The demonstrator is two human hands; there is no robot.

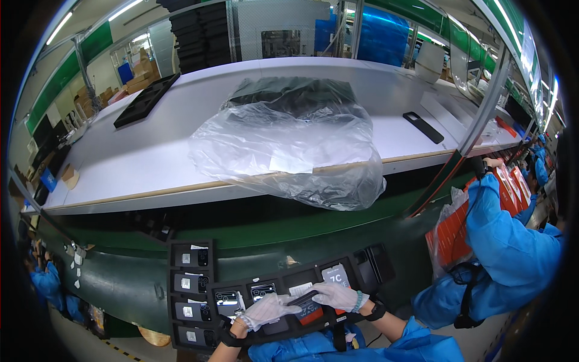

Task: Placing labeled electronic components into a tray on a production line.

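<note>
Both my hands wear thin white gloves and meet over a black compartment tray [212,288]. My left hand [266,310] closes on the left end of a dark, flat, phone-like slab [303,297]. Its other end is pinched by my right hand [339,295]. Right below the slab lies a red-and-black printed card [310,315] in a compartment. Phones with camera bumps, such as one dark phone [228,301], fill compartments beside my left hand. A grey printed card [336,275] stands out just beyond my right hand.
A second black tray [171,265] holding several phones sits at the left. Clear plastic sheeting [289,145] covers a dark stack on the white bench [132,163] and droops over its edge. A co-worker in blue [512,241] is close on the right, beside red packages [452,238].
</note>
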